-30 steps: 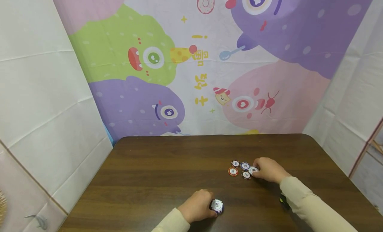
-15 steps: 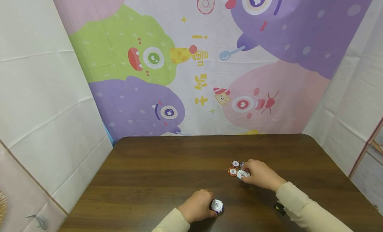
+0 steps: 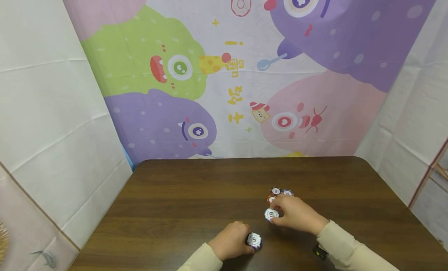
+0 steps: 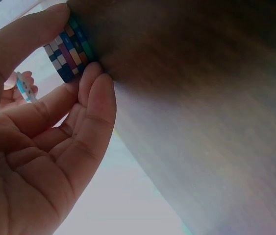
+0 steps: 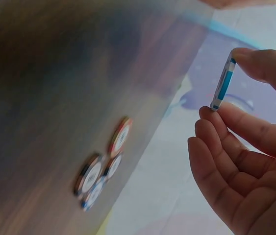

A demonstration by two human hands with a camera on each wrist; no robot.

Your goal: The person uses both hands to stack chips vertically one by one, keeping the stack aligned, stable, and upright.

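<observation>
Near the front of the table, my left hand point(image 3: 231, 240) grips a short stack of poker chips point(image 3: 254, 240) with a white-faced chip on top. In the left wrist view the edges of several chips point(image 4: 69, 54) show between thumb and fingers. My right hand point(image 3: 299, 212) pinches a single white and light-blue poker chip point(image 3: 271, 214) by its edge, held above the table. Seen from the right wrist, that chip point(image 5: 224, 84) is almost edge-on between thumb and fingertips. Behind the hand lie loose chips: a dark one point(image 3: 275, 191), a blue one point(image 3: 288, 192) and a partly hidden red one point(image 3: 272, 200).
The brown wooden table point(image 3: 182, 193) has a far edge against a cartoon-printed cloth point(image 3: 231, 138). A small dark object with a yellow-green mark point(image 3: 320, 252) is by the right sleeve. White cloth walls point(image 3: 59, 107) stand at the sides.
My right hand has come left and toward me from the loose chips, carrying the white and light-blue poker chip. My left hand and its stack have stayed in place.
</observation>
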